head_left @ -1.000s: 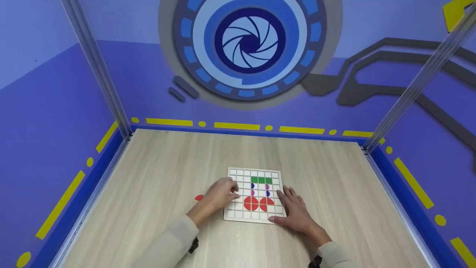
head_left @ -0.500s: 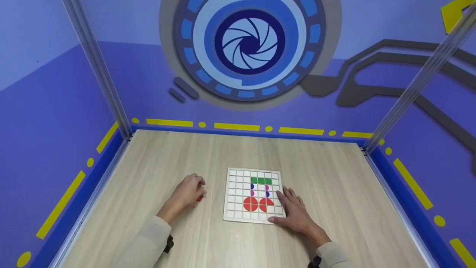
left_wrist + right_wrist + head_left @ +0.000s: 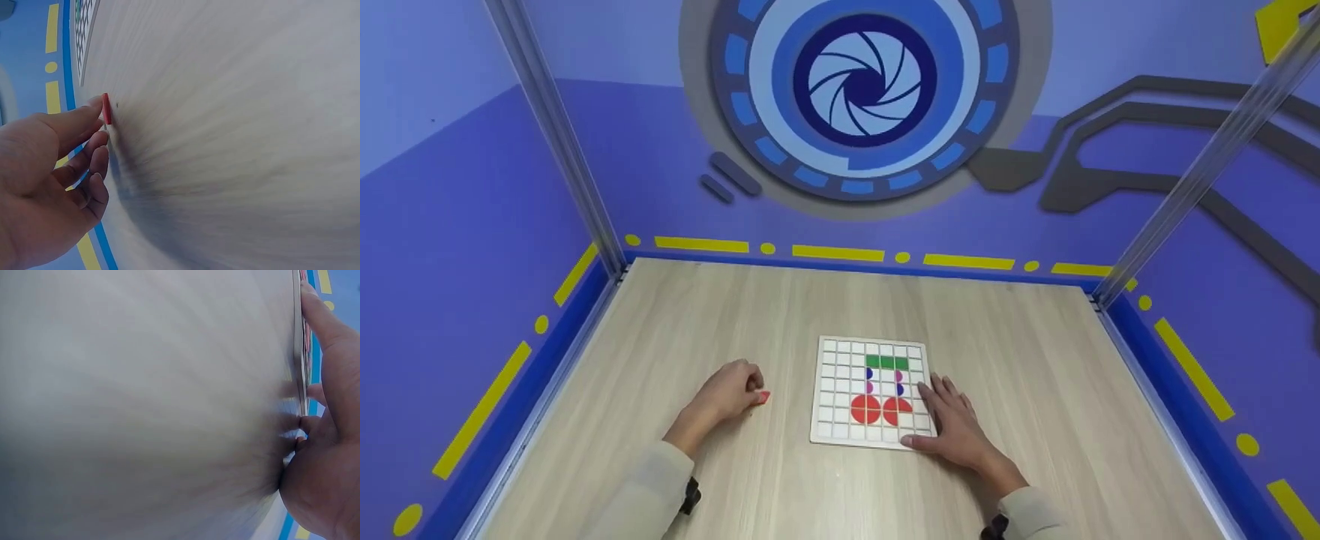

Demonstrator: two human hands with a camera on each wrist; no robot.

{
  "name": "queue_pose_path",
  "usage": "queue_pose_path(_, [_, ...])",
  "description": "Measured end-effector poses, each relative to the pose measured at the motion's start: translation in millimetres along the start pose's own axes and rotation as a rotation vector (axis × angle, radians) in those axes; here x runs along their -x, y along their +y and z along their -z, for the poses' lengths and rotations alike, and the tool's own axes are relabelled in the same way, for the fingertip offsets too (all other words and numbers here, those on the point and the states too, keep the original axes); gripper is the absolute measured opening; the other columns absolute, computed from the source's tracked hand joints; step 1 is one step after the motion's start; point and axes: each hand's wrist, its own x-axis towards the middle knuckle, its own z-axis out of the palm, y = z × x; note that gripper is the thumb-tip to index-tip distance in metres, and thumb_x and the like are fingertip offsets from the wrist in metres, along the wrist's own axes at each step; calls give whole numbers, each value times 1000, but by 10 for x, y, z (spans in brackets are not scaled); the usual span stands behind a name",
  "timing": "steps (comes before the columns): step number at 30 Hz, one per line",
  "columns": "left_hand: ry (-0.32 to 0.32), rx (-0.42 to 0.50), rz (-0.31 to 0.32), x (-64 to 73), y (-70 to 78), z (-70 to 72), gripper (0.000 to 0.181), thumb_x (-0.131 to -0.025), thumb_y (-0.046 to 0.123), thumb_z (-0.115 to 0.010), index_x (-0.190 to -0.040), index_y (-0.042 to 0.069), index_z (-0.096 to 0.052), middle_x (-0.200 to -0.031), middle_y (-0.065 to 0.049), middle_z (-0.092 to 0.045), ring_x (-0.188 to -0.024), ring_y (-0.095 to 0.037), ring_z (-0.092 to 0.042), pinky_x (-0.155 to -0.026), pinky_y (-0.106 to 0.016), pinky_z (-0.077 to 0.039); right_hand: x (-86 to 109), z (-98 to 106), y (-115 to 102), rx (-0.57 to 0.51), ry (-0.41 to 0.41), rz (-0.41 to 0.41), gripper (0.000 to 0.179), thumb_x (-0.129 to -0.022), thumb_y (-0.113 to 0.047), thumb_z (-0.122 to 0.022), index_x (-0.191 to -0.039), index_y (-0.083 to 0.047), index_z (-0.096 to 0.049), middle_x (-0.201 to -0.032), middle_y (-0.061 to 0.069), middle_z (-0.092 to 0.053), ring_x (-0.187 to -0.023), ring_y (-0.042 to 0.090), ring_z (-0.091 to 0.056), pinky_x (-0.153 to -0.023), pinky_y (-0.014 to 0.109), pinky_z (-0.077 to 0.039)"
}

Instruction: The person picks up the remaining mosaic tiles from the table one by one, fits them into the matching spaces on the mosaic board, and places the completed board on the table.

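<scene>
My left hand [image 3: 728, 391] is to the left of the board, pinching a small flat red piece [image 3: 763, 397] between thumb and fingertips. In the left wrist view the red piece [image 3: 107, 108] stands on edge close over the table, its other fingers loosely curled below. A white square grid board [image 3: 832, 432] lies flat, bearing green squares [image 3: 887, 363], small blue and pink half-rounds [image 3: 899, 376], a full red circle [image 3: 865, 409] and a three-quarter red circle [image 3: 895, 412]. Along the board's right edge rests my right hand [image 3: 960, 430], fingers extended, thumb on the near corner.
The light wood table [image 3: 720, 307] stretches around the board. Blue printed walls [image 3: 660, 165] with yellow markings rise behind it and at both sides, and metal posts [image 3: 577, 172] stand at the back corners.
My left hand has moved left from the board's left side to the red piece on the table and now pinches it. My right hand and the board have stayed in place.
</scene>
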Motion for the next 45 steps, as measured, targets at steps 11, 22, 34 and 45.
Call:
queue_pose_path(11, [50,27,-22,60,-26,-23,11,-96,11,-79,-89,11,-70,-89,0,-57,-77,-13,-54,-73,-35,-49,-46,0,-38,11,-8,-11,114,-79,-71,-80,-166,-13,-35,-175,16,-16,-162,38,-4,-126,62,-3])
queue_pose_path(22, [6,75,14,103,-40,-35,16,-89,0,-83,-97,6,-70,-95,-6,-59,-83,-17,-54,-76,-37,-48,-29,-18,-48,19,-14,-23,116,-78,-72,-80,-166,-12,-34,-176,15,-16,-162,39,-4,-126,63,-4])
queue_pose_path(34, [13,127,-15,79,-29,-58,19,-87,-8,-80,-95,3,-67,-87,-5,-63,-78,-16,-57,-70,-33,-50,-3,-30,-23,26,-13,-35,116,-78,-73,-80,-166,-13,-35,-176,15,-15,-162,38,-3,-126,62,-4])
queue_pose_path(45, [32,126,-13,70,-20,-68,19,-89,-4,-81,-97,5,-66,-87,-2,-63,-78,-14,-57,-70,-32,-50,-23,-18,-25,8,-9,-36,116,-78,-72,-81,-166,-13,-34,-176,14,-13,-163,38,-2,-126,63,-2])
